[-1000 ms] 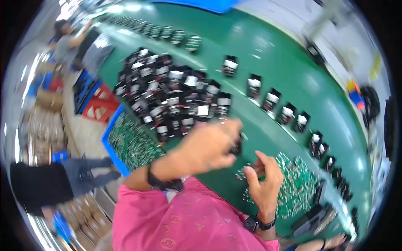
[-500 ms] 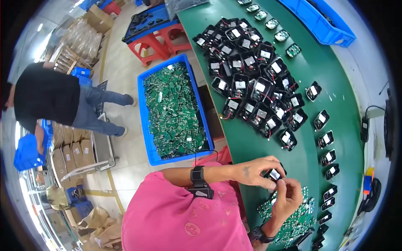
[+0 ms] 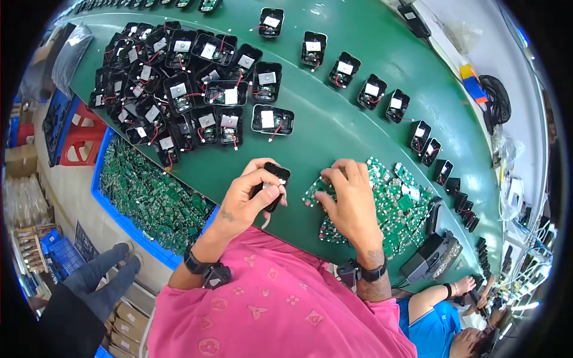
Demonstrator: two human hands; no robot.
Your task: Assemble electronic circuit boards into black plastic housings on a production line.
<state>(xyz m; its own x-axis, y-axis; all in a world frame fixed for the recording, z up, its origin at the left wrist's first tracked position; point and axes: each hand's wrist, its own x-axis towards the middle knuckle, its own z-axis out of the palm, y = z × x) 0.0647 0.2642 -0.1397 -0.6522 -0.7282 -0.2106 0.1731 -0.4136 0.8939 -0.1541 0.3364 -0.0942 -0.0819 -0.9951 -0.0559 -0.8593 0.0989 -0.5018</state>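
My left hand (image 3: 246,194) is closed round a small black plastic casing (image 3: 278,173), holding it above the green bench near its front edge. A thin pale strip (image 3: 266,221) dangles below those fingers; what it is I cannot make out. To the right, my right hand (image 3: 352,206) reaches over a spread of loose green circuit boards (image 3: 391,206), thumb and fingers apart. Its fingertips are at the left edge of the boards, with nothing visibly gripped.
Black casings with white blocks and red wires (image 3: 179,89) crowd the bench's left, and more (image 3: 371,91) stand in a curved row behind. A blue bin (image 3: 161,253) of circuit boards stands beside the bench. A co-worker in blue (image 3: 439,313) sits at right; another person's legs (image 3: 104,274) show lower left.
The view has swung to the right. My right hand has left the casing and moved over the circuit boards, opening its fingers. My left hand keeps hold of the casing.
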